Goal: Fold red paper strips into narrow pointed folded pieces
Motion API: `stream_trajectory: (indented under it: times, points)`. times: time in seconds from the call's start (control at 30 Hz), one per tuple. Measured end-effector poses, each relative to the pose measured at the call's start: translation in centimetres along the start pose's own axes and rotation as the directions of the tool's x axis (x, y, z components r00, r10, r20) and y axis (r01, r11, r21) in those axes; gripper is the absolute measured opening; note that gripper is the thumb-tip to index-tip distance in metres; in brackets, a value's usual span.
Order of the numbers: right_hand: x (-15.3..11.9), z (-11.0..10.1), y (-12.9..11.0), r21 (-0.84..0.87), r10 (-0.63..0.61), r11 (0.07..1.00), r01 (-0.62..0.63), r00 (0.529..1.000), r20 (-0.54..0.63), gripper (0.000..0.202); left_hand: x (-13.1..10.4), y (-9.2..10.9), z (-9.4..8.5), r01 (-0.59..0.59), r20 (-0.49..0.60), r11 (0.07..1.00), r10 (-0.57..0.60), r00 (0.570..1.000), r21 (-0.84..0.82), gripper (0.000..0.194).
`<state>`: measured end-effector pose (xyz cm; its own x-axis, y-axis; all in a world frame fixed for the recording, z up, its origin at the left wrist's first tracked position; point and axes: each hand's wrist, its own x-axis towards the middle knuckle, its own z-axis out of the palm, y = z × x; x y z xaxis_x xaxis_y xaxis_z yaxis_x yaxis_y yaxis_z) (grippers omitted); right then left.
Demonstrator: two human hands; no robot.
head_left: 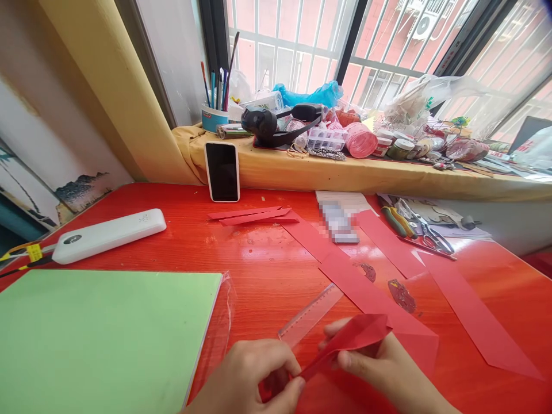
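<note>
Head view: both hands are closed on one folded piece of red paper (360,333), held just over the red table (259,287), well in from its far edge. The left hand (252,371) pinches the narrow end between thumb and fingertips; the right hand (382,368) grips the wider, partly opened end, thumb on the near side. The paper looks very light and thin, stiff along its creases yet easily bent or torn, so the creased edges seem the safest hold. Counted on the surface: one clear ruler (308,316) just beyond the hands, one phone (223,172) upright at the far edge, one white device (112,234) and one green sheet stack (107,339) toward the left edge, one pair of pliers (397,222) and one pair of scissors (431,237) toward the far right corner. Several red strips (478,316) overlap, so I cannot tell their exact number.
</note>
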<state>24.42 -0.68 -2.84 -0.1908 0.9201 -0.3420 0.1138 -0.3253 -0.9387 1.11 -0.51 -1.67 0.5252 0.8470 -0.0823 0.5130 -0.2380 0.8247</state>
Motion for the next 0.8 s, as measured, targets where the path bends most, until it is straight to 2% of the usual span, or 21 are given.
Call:
stream_trajectory:
  times: [0.1,0.2,0.27,0.3,0.33,0.4,0.47,0.53,0.6,0.7,0.8]
  points:
    - [0.2,-0.6,-0.3,0.014,-0.065,0.998,0.065,0.998,0.023,0.042,0.1,-0.3,-0.1,-0.103,-0.085,0.992,0.109,0.990,0.075,0.017]
    - [0.1,-1.4,0.0,0.008,-0.179,0.984,0.180,0.983,-0.044,0.055,0.1,-0.4,-0.5,-0.170,-0.096,0.973,0.186,0.978,0.155,0.018]
    - [0.0,-2.1,0.2,-0.104,-0.320,0.946,0.308,0.939,-0.129,0.059,0.2,-0.4,-0.8,-0.193,-0.078,0.963,0.210,0.975,0.190,0.019]
    - [0.0,-2.6,0.1,-0.198,-0.403,0.907,0.372,0.903,-0.148,0.053,0.3,-0.4,-1.0,-0.197,-0.067,0.960,0.214,0.974,0.199,0.019]
    - [0.0,-3.1,-0.1,-0.297,-0.482,0.854,0.428,0.865,-0.139,0.042,0.4,-0.4,-1.2,-0.199,-0.052,0.958,0.213,0.976,0.206,0.020]
    - [0.2,-3.9,-0.9,-0.440,-0.586,0.739,0.511,0.809,-0.044,0.021,0.5,-0.3,-1.4,-0.203,-0.017,0.955,0.212,0.977,0.216,0.020]
    - [0.3,-4.4,-1.8,-0.482,-0.607,0.669,0.566,0.790,0.085,0.011,0.6,-0.2,-1.5,-0.213,0.017,0.953,0.214,0.977,0.215,0.020]
    - [0.4,-4.7,-2.4,-0.483,-0.598,0.645,0.591,0.785,0.162,0.008,0.5,-0.2,-1.5,-0.219,0.037,0.954,0.216,0.976,0.204,0.020]
    - [0.3,-4.8,-2.8,-0.472,-0.589,0.653,0.593,0.789,0.177,0.007,0.5,-0.2,-1.5,-0.218,0.042,0.955,0.214,0.976,0.199,0.020]
    - [0.1,-4.7,-2.8,-0.472,-0.576,0.674,0.568,0.804,0.146,0.011,0.5,-0.3,-1.4,-0.217,0.035,0.954,0.214,0.976,0.209,0.020]
    - [0.0,-4.7,-2.6,-0.459,-0.519,0.742,0.488,0.852,0.067,0.020,0.5,-0.3,-1.4,-0.215,0.047,0.961,0.210,0.977,0.174,0.019]
